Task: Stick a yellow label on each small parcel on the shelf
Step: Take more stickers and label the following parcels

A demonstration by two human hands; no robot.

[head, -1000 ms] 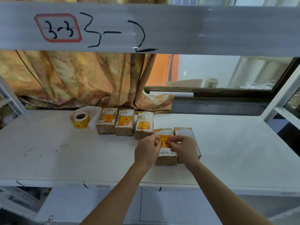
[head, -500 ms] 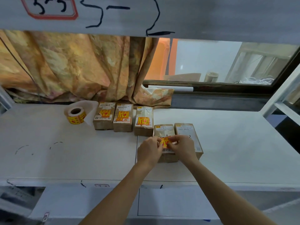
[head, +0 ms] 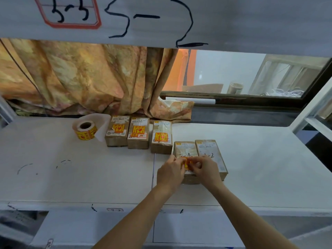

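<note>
Several small brown parcels lie on the white shelf [head: 89, 177]. Three at the back carry yellow labels: the left one [head: 117, 131], the middle one [head: 138, 133] and the right one [head: 161, 137]. Nearer me lie a fourth parcel [head: 185, 150] and a fifth parcel [head: 210, 153] with no yellow label showing on it. My left hand [head: 169, 172] and my right hand [head: 204, 169] pinch a yellow label [head: 186, 163] between their fingertips, low over the fourth parcel's near half. The hands hide whether it touches the parcel.
A roll of yellow labels [head: 86, 131] with a loose white backing strip stands left of the parcels. A patterned curtain [head: 80, 78] hangs behind the shelf, a window at back right. The upper shelf's front edge [head: 233, 24] bears handwritten numbers.
Both hands have drawn the yellow label toward me, from the fourth parcel's middle to its near half. The view has dipped and closed in.
</note>
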